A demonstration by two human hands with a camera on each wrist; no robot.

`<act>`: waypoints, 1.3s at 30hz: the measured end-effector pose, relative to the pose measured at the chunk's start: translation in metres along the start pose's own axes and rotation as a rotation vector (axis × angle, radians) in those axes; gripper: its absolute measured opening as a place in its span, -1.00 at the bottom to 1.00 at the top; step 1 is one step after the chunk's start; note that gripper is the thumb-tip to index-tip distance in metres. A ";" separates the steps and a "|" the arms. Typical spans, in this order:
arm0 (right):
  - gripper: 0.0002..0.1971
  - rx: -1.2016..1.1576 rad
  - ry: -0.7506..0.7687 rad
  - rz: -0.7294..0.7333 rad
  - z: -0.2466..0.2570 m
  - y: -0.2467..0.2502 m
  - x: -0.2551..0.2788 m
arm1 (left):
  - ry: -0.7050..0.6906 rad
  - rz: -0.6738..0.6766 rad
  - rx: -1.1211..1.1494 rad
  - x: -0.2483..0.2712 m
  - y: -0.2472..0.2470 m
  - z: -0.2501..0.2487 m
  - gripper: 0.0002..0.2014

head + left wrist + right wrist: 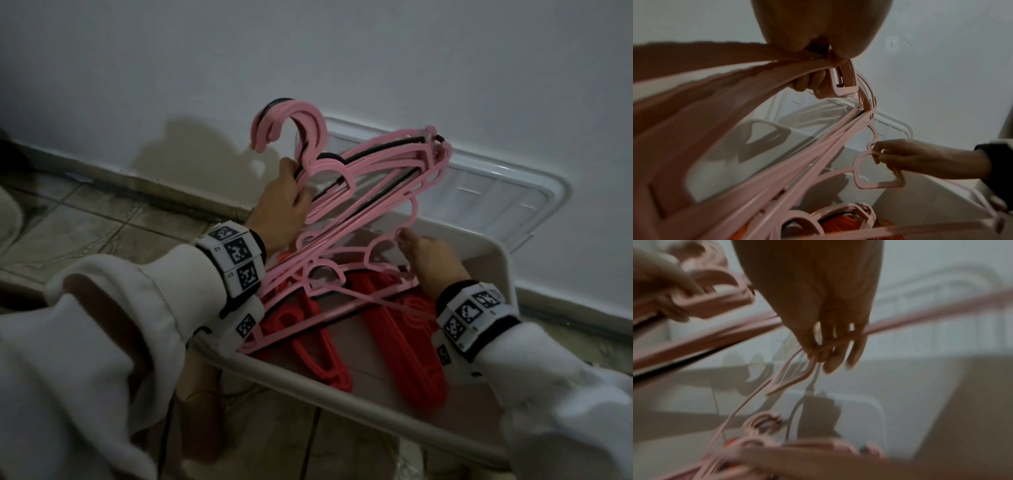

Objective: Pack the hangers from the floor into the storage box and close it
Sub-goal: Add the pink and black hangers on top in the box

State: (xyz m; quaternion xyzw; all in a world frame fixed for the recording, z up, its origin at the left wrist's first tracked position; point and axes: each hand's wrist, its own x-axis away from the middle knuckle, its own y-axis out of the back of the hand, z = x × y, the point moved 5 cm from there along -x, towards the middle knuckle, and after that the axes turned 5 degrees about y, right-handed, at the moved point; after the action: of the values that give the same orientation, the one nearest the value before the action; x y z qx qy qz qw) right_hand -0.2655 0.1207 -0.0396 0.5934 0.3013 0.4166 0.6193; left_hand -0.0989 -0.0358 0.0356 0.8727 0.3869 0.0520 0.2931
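The left hand (284, 202) is up above the storage box (376, 407), its fingers (809, 81) curled tight round the necks of a bundle of pink hangers (363, 192), just under the hooks. The bundle tilts, hooks up toward the wall (308, 51), the far shoulders reaching over the open lid (496, 192), the near ends dipping down into the box. At least one dark hanger is sandwiched among the pink ones.

The right hand (431, 260) is lower, over the middle of the box. Its fingers (879, 155) are drawn together in a pinch on the notched shoulder loop of one pink hanger (869, 170) that hangs a little apart from the rest of the bundle. The right wrist view is blurred, but it shows the fingertips closed round thin pink bars.

Down in the box lie red hangers (407, 349), flat on the bottom, with more pink ones across them. The lid leans back against the wall behind the box. The box stands on a tiled floor (102, 219).
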 end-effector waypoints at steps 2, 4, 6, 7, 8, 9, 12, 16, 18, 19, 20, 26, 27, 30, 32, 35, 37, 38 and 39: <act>-0.65 0.059 0.057 -0.003 0.003 0.016 0.006 | -0.008 -0.015 0.012 -0.001 0.004 -0.001 -0.92; -0.69 0.163 0.084 -0.042 0.005 0.035 0.015 | -0.016 -0.041 0.010 -0.001 0.010 -0.003 -0.91; -0.68 0.205 0.137 -0.092 0.006 0.053 0.025 | -0.021 -0.068 -0.004 -0.001 0.014 -0.006 -0.90; -0.67 0.200 0.169 -0.109 0.006 0.063 0.030 | -0.017 -0.072 -0.002 -0.001 0.016 -0.006 -0.90; -0.67 0.181 0.205 -0.130 0.004 0.072 0.033 | -0.012 -0.071 0.002 0.000 0.016 -0.006 -0.90; -0.67 0.153 0.231 -0.148 0.000 0.079 0.036 | -0.005 -0.069 0.004 0.000 0.016 -0.006 -0.90; -0.57 0.032 0.294 -0.178 -0.010 0.096 0.041 | 0.010 -0.028 0.021 0.001 0.010 -0.004 -0.88; -0.62 0.021 0.285 -0.259 -0.024 0.110 0.039 | 0.016 0.018 0.023 0.001 0.002 -0.003 -0.87; -0.73 -0.114 0.283 -0.310 -0.021 0.118 0.041 | 0.032 0.061 0.028 -0.001 -0.003 -0.001 -0.89; -0.76 -0.188 0.295 -0.335 -0.016 0.122 0.042 | 0.040 0.094 0.039 -0.002 -0.007 0.000 -0.89; -0.77 -0.224 0.311 -0.351 -0.011 0.124 0.043 | 0.041 0.126 0.052 -0.002 -0.010 0.000 -0.88; -0.55 -0.226 0.398 -0.257 0.025 0.107 0.034 | 0.025 0.305 0.073 0.007 -0.033 -0.015 -0.79; -0.54 -0.260 0.415 -0.245 0.030 0.103 0.032 | 0.029 0.338 0.082 0.010 -0.038 -0.017 -0.72; -0.80 -0.364 0.385 -0.254 0.037 0.090 0.024 | 0.048 0.438 0.150 0.015 -0.050 -0.018 -0.61; -0.76 -0.478 0.358 -0.275 0.037 0.083 0.022 | 0.056 0.490 0.227 0.018 -0.054 -0.022 -0.72; -0.75 -0.498 0.337 -0.345 0.036 0.078 0.023 | 0.068 0.514 0.310 0.021 -0.056 -0.029 -0.78; -0.74 -0.433 0.343 -0.422 0.033 0.075 0.023 | 0.111 0.515 0.360 0.021 -0.056 -0.029 -0.78; -0.76 -0.410 0.346 -0.451 0.032 0.075 0.023 | 0.130 0.516 0.371 0.022 -0.056 -0.029 -0.77; -0.79 -0.404 0.334 -0.466 0.031 0.075 0.023 | 0.150 0.520 0.374 0.022 -0.057 -0.030 -0.75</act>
State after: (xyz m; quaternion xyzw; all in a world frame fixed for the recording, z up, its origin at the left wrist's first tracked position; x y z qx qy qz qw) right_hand -0.2394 0.1215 0.0412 0.2977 0.4372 0.4067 0.7448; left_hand -0.1298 0.0237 0.0256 0.9747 0.1743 0.1175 0.0753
